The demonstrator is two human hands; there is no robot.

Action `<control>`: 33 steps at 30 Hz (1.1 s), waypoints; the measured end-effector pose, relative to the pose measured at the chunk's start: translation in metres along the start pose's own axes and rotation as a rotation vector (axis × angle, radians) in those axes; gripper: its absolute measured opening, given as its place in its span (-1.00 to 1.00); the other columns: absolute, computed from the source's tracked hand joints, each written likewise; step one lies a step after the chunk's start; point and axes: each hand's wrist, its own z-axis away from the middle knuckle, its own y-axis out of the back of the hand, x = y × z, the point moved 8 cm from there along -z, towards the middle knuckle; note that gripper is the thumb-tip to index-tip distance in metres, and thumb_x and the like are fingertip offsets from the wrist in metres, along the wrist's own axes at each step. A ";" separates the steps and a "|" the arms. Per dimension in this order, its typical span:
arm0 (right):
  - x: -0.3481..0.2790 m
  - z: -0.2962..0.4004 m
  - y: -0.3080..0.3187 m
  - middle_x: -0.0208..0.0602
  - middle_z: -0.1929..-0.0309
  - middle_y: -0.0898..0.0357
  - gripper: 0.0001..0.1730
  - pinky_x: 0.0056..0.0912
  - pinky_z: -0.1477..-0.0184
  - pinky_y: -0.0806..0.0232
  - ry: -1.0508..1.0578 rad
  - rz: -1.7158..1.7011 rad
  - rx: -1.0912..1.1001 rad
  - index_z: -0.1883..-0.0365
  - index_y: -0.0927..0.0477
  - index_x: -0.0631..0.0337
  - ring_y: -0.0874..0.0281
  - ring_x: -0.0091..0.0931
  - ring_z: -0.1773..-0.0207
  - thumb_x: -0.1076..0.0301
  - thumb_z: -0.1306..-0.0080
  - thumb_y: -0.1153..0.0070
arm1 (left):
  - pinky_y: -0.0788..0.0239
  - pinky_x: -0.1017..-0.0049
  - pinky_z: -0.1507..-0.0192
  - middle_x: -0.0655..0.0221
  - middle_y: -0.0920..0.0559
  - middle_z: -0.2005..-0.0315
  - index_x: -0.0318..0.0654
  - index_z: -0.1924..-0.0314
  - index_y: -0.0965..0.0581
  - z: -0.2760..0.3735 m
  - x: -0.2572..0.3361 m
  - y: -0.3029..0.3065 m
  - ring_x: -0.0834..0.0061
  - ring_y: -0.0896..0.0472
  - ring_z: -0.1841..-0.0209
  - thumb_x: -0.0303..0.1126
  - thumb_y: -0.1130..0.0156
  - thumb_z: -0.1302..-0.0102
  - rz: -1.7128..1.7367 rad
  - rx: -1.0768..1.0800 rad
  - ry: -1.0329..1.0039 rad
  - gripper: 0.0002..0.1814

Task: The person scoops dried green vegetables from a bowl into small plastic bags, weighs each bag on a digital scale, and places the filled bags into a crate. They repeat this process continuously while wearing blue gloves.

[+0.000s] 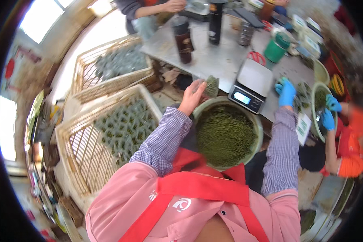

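My bare left hand (191, 96) grips a small clear plastic bag (212, 87) with green dried leaves inside. The bag is above the rim of a round pale-green tub (259, 133), which holds a heap of loose green leaves (227, 134). My right hand (286, 92), in a blue glove, is over the metal table with its fingers curled; whether anything is between them cannot be made out. Just right of that glove lie several filled clear bags (303, 95). A digital scale (250, 86) with a lit display and a bare pan stands between my hands.
To my left, a plastic crate (87, 160) holds rows of filled bags; another crate (115, 81) behind holds more clear bags. Bottles (183, 40), a green jar (277, 47) and red-handled scissors (256, 57) stand or lie on the table (202, 57). A co-worker's gloved hands (329, 112) are at a basin (315, 121).
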 end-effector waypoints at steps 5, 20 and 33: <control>-0.054 0.114 -0.075 -0.30 0.05 -0.60 -0.65 -0.53 0.30 -0.43 0.211 0.207 -0.170 -0.10 -0.53 0.25 -0.57 -0.56 0.36 0.38 -0.38 0.08 | -0.31 0.48 -0.09 0.12 -0.48 -0.11 -0.52 -0.18 -0.35 0.059 0.021 0.125 0.44 -0.44 -0.12 -0.11 -0.16 -0.35 -0.198 0.334 -0.166 -0.38; 0.042 0.232 -0.072 -0.32 0.03 -0.58 -0.64 -0.60 0.32 -0.37 0.066 0.451 -0.473 -0.12 -0.51 0.24 -0.51 -0.63 0.40 0.38 -0.37 0.00 | -0.33 0.26 -0.13 -0.03 -0.51 -0.07 -0.20 -0.31 -0.26 0.358 -0.033 0.527 0.09 -0.50 -0.12 0.07 0.00 -0.33 -0.810 1.261 0.296 -0.32; 0.160 0.318 -0.058 -0.06 0.27 -0.60 -0.68 -0.06 0.17 -0.39 0.206 1.419 -0.761 0.23 -0.54 0.15 -0.55 -0.11 0.21 0.21 -0.07 -0.20 | -0.23 0.28 -0.25 0.03 -0.44 -0.17 -0.33 -0.30 -0.24 0.234 0.026 0.388 0.19 -0.43 -0.18 -0.25 -0.19 -0.31 -1.166 0.918 0.326 -0.37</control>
